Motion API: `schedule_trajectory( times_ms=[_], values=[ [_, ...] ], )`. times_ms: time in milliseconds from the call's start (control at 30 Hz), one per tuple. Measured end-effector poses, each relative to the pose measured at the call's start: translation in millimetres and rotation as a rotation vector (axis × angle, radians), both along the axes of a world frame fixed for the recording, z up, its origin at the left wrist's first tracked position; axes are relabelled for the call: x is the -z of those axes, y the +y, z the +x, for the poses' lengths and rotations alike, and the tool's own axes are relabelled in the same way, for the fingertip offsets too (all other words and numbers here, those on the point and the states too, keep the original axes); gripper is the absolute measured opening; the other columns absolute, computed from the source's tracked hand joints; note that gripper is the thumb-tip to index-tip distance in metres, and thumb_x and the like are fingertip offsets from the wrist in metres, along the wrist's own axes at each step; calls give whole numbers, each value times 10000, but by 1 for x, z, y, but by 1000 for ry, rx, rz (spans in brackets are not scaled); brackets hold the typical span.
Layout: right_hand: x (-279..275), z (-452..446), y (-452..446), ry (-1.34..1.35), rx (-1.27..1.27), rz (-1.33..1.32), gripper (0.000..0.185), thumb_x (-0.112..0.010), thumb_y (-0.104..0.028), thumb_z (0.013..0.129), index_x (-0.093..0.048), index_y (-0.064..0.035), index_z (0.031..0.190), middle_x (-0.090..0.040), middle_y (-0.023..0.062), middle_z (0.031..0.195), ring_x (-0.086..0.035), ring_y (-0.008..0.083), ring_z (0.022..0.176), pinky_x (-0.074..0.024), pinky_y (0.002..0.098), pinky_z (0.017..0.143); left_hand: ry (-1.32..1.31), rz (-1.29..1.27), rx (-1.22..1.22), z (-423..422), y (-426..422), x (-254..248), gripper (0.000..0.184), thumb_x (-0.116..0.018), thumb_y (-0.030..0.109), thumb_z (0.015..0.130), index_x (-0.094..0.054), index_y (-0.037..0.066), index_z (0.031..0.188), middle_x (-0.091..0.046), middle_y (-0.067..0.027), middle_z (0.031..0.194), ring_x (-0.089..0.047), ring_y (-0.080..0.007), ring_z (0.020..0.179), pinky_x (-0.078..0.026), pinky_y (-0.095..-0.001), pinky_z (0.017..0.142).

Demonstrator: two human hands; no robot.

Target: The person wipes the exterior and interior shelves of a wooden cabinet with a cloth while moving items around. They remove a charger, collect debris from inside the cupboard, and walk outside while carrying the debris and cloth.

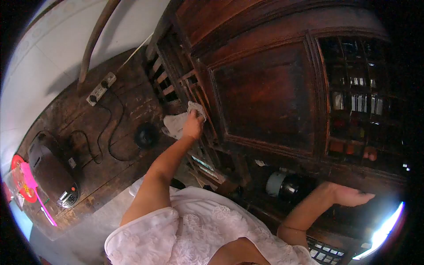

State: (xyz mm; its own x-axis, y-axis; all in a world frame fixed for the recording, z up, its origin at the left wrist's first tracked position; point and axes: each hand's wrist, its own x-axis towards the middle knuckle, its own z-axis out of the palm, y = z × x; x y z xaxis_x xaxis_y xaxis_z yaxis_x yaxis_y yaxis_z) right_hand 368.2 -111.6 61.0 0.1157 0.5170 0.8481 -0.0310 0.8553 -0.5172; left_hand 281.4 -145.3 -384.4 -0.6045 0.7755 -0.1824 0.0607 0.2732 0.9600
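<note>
Nearest me, my own white top (212,223), lace-flowered, filling the lower middle of the view. Left hand (193,126) reaching forward, fingers curled closed round a pale cloth (175,124); one bunch of it shows above my fingers, a looser fold hangs to the left of them. Cloth is at the slatted side of the dark wood cabinet (265,97), close to the table edge; whether it presses on the slats, I cannot tell. Right hand (352,195) well apart, out to the right by the cabinet's lower part, loosely open with fingers extended; contact with the wood unclear. Just left of that wrist, a dark jar (290,187) with a pale end, in the shadowed recess. To my left, the worn table (128,86): power strip (101,88) with black cords, round black object (146,135) near the cloth, brown cooker (52,170), and beside it something pink (29,176) over a red disc (17,165). Curved stick (95,44) leaning near the wall (57,48).
</note>
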Motion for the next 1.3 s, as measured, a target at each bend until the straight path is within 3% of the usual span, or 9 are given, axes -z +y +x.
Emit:
schedule_trajectory(
  times_ms=[300, 600, 700, 733, 800, 900, 1000, 1233, 1300],
  values=[
    [6, -17, -11, 71, 56, 12, 425, -406, -309, 839, -503, -8, 1123, -521, 132, 1121, -523, 257, 998, -423, 373, 890, 383, -254, -70, -85, 28, -6, 197, -485, 91, 775, -601, 128, 929, -409, -101, 1202, -411, -357, 1082, -475, -419, 746],
    [10, -20, -6, 71, 48, 60, 452, -400, -325, 842, -493, 5, 1137, -519, 155, 1115, -522, 261, 1000, -424, 370, 888, 332, 188, -440, -149, 32, 57, 169, -552, 87, 745, -577, 41, 906, -523, -140, 1042, -530, -348, 892, -447, -409, 738],
    [11, -14, -6, 77, -80, -1, 446, -414, -320, 838, -500, 6, 1130, -521, 150, 1110, -521, 249, 998, -429, 363, 874, 420, 90, -340, -153, 31, 39, 180, -557, 99, 749, -575, 50, 921, -526, -136, 1034, -529, -336, 904, -449, -403, 740],
    [10, -14, -4, 79, 1, 33, 446, -407, -317, 840, -496, 8, 1133, -521, 154, 1111, -521, 250, 998, -429, 363, 871, 326, -211, -33, -154, 25, 30, 199, -550, 113, 756, -571, 58, 945, -518, -131, 1052, -527, -326, 921, -449, -405, 750],
    [8, -15, -5, 91, 81, 63, 447, -400, -313, 843, -491, 10, 1137, -520, 157, 1112, -522, 251, 998, -429, 363, 868, 387, -332, 231, -124, 7, 53, 218, -514, 139, 769, -569, 74, 970, -519, -125, 1061, -527, -296, 951, -447, -417, 771],
    [10, -19, -6, 18, 147, 53, 552, -295, -402, 873, -406, 7, 1227, -494, 233, 1127, -510, 337, 1016, -408, 432, 904, 68, -110, -137, -43, -15, 58, 238, -482, 111, 757, -562, 58, 975, -496, -160, 1063, -509, -373, 912, -436, -414, 776],
    [12, -20, -7, -41, 203, 70, 560, -297, -416, 872, -412, 6, 1222, -495, 227, 1131, -511, 339, 1015, -400, 434, 916, -109, 9, -57, 19, -23, 10, 303, -538, 185, 743, -534, -3, 981, -480, -196, 1076, -489, -388, 952, -411, -428, 799],
    [68, 21, 17, 103, 255, -72, 545, -361, -400, 856, -400, -4, 1230, -428, 128, 1232, -451, 252, 1084, -346, 387, 956, -256, 115, -130, 47, 9, 16, 225, -588, 119, 755, -506, 0, 927, -481, -196, 975, -479, -378, 896, -403, -416, 748],
    [113, 37, 6, -125, 374, 51, 464, -423, -329, 852, -416, 2, 1177, -458, 134, 1145, -476, 218, 1003, -373, 351, 899, 1, 28, -336, 38, 16, 39, 156, -564, 65, 765, -511, 14, 902, -478, -181, 926, -482, -367, 863, -403, -395, 725]
  ],
)
